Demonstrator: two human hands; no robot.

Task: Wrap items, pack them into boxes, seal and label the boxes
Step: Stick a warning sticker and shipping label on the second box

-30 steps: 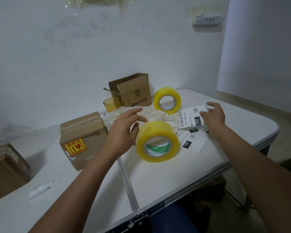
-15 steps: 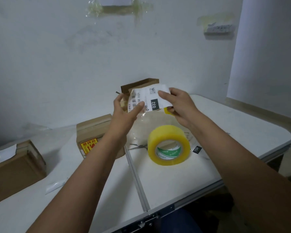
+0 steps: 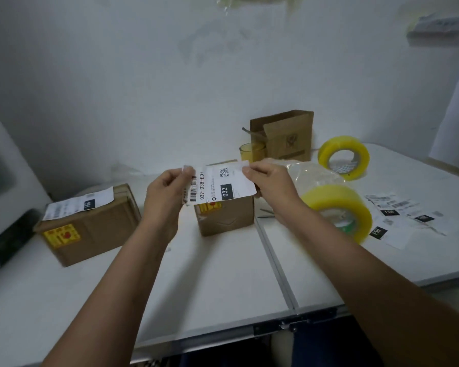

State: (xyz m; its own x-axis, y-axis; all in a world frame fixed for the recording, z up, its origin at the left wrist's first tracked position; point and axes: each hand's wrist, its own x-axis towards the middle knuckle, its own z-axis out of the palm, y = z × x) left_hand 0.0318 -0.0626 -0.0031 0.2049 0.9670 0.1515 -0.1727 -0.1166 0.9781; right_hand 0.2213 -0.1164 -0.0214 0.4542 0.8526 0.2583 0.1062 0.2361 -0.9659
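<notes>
Hands first: my left hand [image 3: 167,192] pinches the barcode end of a white shipping label [image 3: 219,185] between thumb and fingers, and my right hand [image 3: 269,181] pinches the opposite end the same way. I hold the label stretched between them in the air, print facing me, with "032" readable on it.

Directly behind the label, partly hidden by it, a small cardboard box [image 3: 227,214] sits on the white tabletop [image 3: 217,274]; a yellow sticker shows on its front just below the label's lower edge. I cannot tell whether the label touches the box top.

Left of that box stands a second, closed cardboard box [image 3: 90,229] with a white label on its top and a yellow sticker on its side.

Right of the middle box, past my right wrist, a large roll of yellow tape [image 3: 339,210] stands on edge. Further right of it, loose labels [image 3: 400,215] lie spread flat on the tabletop.

Behind the middle box lies some crumpled clear wrap [image 3: 310,172]. Behind that are a yellow glass cup [image 3: 252,152], an open brown carton [image 3: 286,136] against the wall, and a second roll of yellow tape [image 3: 343,157] to the carton's right.
</notes>
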